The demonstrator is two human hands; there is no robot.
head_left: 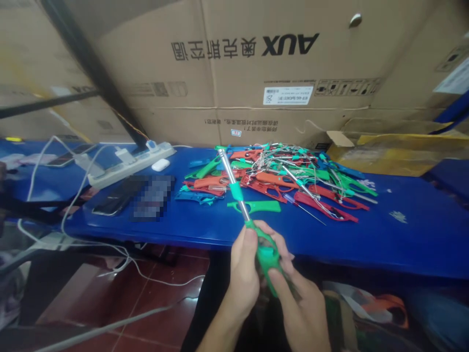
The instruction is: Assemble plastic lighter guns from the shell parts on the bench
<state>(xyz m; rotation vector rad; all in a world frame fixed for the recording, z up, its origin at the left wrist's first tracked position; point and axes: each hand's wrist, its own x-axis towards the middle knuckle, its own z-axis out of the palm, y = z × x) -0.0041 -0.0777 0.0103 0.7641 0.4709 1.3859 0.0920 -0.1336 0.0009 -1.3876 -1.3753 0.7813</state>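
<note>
Both my hands hold a long-necked gas lighter (266, 250) with a green handle and a silver metal tube pointing up and away from me. A teal band wraps the middle of the tube. My left hand (245, 266) grips the front of the handle, its thumb near the tube's base. My right hand (302, 298) closes around the rear of the handle, with the thumb on its upper face. Just beyond lies a green lighter handle half (262, 207). Behind it spreads a pile of red, green, orange and blue lighter parts (271, 181) with tubes and thin wires.
A screwdriver (306, 209) lies at the pile's front edge on the blue table (366, 244). To the left are a dark phone (117, 195), a white earbud case (160, 165) and a power strip (132, 165) with cables. A large cardboard sheet (238, 73) stands behind.
</note>
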